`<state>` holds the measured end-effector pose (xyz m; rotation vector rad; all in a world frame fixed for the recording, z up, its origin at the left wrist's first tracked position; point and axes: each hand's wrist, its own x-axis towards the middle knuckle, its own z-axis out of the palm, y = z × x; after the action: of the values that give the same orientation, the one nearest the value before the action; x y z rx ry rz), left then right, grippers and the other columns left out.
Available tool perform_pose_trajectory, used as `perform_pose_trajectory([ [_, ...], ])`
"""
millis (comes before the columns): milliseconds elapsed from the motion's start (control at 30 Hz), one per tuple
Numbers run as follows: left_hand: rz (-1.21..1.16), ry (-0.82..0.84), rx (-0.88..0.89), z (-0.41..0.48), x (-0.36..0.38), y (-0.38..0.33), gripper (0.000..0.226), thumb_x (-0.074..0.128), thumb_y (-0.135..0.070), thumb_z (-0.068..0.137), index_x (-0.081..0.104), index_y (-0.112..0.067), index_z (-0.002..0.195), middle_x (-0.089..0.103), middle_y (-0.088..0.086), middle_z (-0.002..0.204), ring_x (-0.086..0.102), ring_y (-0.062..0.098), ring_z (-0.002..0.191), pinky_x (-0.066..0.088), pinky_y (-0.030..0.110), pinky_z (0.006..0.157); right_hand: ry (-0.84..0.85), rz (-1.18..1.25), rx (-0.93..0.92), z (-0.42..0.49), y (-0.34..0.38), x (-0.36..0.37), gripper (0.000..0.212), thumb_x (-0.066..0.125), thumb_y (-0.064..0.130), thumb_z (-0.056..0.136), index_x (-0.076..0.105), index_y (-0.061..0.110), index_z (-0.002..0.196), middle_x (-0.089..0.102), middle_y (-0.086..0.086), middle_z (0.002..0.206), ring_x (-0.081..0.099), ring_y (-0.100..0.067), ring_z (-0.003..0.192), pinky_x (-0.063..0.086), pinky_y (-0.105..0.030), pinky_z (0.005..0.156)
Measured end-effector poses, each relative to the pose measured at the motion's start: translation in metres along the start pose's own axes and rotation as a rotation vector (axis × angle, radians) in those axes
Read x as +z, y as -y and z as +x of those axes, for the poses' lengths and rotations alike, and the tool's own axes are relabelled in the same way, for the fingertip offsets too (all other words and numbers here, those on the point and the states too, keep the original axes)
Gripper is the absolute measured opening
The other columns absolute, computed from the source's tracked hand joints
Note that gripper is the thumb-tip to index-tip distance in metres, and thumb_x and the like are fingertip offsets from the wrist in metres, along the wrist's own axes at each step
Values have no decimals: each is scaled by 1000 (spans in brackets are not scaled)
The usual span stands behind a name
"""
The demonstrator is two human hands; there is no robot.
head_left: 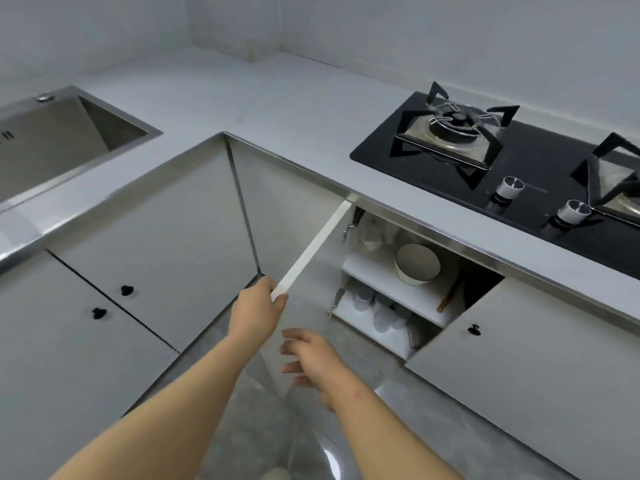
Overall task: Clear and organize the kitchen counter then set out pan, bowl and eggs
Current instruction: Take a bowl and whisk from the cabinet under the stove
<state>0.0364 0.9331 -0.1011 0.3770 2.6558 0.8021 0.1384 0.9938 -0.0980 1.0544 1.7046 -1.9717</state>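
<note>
Head view: blurred cupboard cups (381, 311).

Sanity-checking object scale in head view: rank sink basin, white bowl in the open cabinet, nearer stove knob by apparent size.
1. Sink basin, largest, though cropped at the left edge.
2. White bowl.
3. Nearer stove knob, smallest.

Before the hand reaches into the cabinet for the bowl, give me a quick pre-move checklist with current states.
1. Cabinet door open wide: ok.
2. Left hand gripping the door's edge: ok.
3. Right hand free, fingers loose: ok.
4. Bowl visible on the upper shelf, tipped on its side: ok.
5. Pan in view: not ok.
6. Eggs in the cabinet: cannot tell.
</note>
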Motion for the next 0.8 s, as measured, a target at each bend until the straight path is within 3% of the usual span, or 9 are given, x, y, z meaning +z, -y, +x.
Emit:
perform_pose_trajectory([
  [133,7,44,45,23,-15,18,15,52,-25,93,53,-11,99,57,7,85,51,26,79,40,30,67,-148,51,7,11,13,15,15,41,15,94,55,22,94,56,2,86,51,-11,62,36,-21,56],
  [300,3,84,45,28,-18,17,21,47,-17,93,54,-8,110,58,10,96,54,30,88,43,33,73,-271,119,28,15,18,5,11,44,19,95,54,18,93,56,2,77,51,-12,61,36,-22,55],
  [400,109,-55,259,20,-10,-1,39,45,-3,88,49,-9,126,51,11,124,46,31,112,38,35,91,-353,186,23,8,17,-16,11,44,17,95,54,18,90,56,1,75,50,-13,58,36,-22,54],
  [467,118,-77,438,8,-1,-29,42,49,-6,88,48,-11,130,49,6,131,42,28,120,33,33,99,-405,239,14,-1,16,-38,12,44,15,95,54,17,88,55,0,74,50,-13,56,35,-22,54],
  [533,63,113,515,-4,15,-68,32,50,-13,90,54,-14,122,55,2,123,50,20,112,36,24,94,-465,315,5,-12,11,-66,12,44,13,96,54,15,90,55,-1,72,50,-13,55,35,-22,53],
  [633,-150,444,408,-16,40,-124,14,51,-14,90,62,-16,99,64,6,99,55,14,81,41,13,67,-559,419,3,-26,0,-108,9,45,12,95,53,14,93,56,-2,72,49,-14,54,34,-21,51],
  [800,-98,603,427,-35,109,-208,27,43,-29,96,59,-11,107,64,8,100,57,23,93,43,28,79,-719,538,8,-56,-23,-190,13,43,8,95,53,12,88,54,-4,69,47,-16,56,34,-22,52],
])
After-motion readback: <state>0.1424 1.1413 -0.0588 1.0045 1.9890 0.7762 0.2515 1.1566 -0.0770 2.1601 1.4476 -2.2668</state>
